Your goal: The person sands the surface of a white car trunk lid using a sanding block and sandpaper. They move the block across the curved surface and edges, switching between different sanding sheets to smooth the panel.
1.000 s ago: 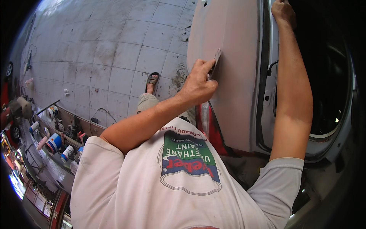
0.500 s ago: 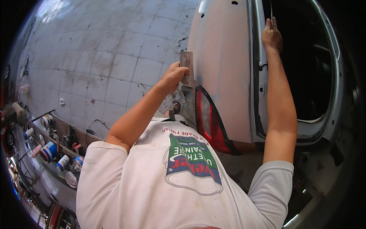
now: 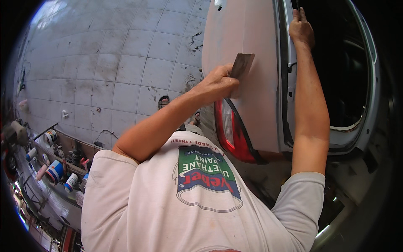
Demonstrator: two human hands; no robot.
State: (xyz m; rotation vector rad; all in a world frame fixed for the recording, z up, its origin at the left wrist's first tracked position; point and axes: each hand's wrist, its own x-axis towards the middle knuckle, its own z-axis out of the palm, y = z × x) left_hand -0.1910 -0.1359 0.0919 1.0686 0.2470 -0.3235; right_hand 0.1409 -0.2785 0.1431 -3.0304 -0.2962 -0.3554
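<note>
Both hands [image 3: 220, 85] [image 3: 302, 32] closed, left on a scraper [image 3: 242, 65], right on a thin blade [image 3: 298, 5], taillight [image 3: 230, 131] close by, cans [image 3: 55, 171] leftward

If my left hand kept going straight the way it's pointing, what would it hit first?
Most likely the car panel. The blade in your left hand overlaps it in view, but whether they touch is unclear.

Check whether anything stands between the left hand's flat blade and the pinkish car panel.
Nothing visible stands between the flat blade in the left hand and the pinkish car panel; the blade overlaps it in view, though contact is unclear.
</note>
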